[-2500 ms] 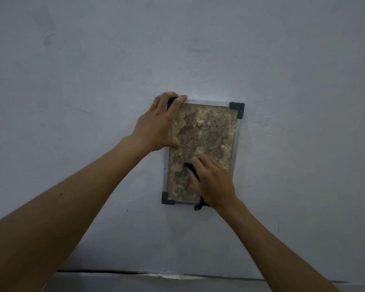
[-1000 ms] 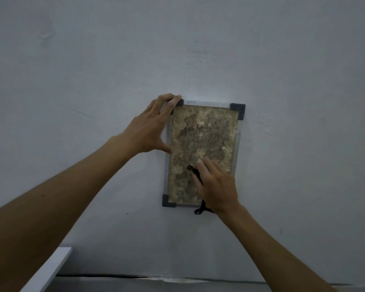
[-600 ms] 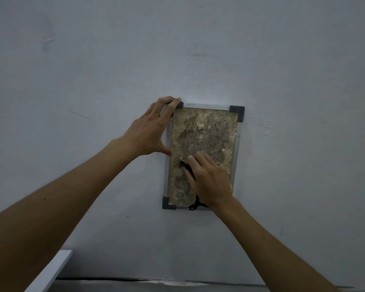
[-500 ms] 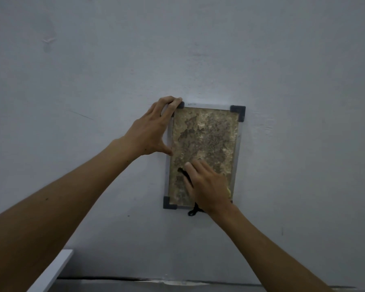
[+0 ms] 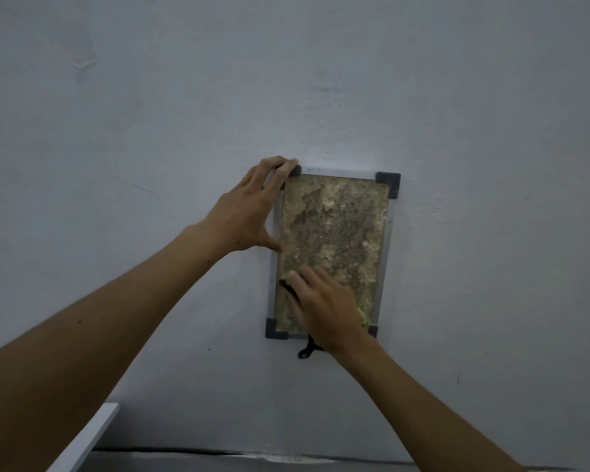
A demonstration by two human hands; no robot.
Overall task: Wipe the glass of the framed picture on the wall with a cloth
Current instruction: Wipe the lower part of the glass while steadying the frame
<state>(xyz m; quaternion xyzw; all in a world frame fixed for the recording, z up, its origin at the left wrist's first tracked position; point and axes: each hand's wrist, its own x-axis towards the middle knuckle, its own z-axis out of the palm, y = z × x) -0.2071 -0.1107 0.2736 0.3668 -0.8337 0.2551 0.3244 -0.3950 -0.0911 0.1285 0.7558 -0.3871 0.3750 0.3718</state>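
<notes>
I see no brand, label or readable writing anywhere, and no container of any kind. What I have in view is the framed picture [image 5: 334, 247] hanging on the pale wall [image 5: 474, 114], a tall rectangle with a thin silver edge and dark corner pieces; its glass covers a mottled brown and gold image.

My left hand [image 5: 249, 212] is at the upper left corner of the framed picture. Its fingers [image 5: 280, 165] curl over the top left corner piece and the thumb presses against the left edge lower down, so the hand grips that side of the frame.

My right hand [image 5: 327, 308] lies flat on the lower part of the glass, fingers straight and spread toward the left edge, pressing a dark cloth [image 5: 288, 288] against the pane. Only a little of the cloth shows: a dark strip beside the fingertips and a dark tail hanging just below the bottom edge of the framed picture, by the wrist. A small yellowish bit shows at the right side of that hand, near the bottom right corner piece; I cannot tell what it is.

Well below and left of the framed picture, a white shelf edge [image 5: 82, 441] juts into view.
</notes>
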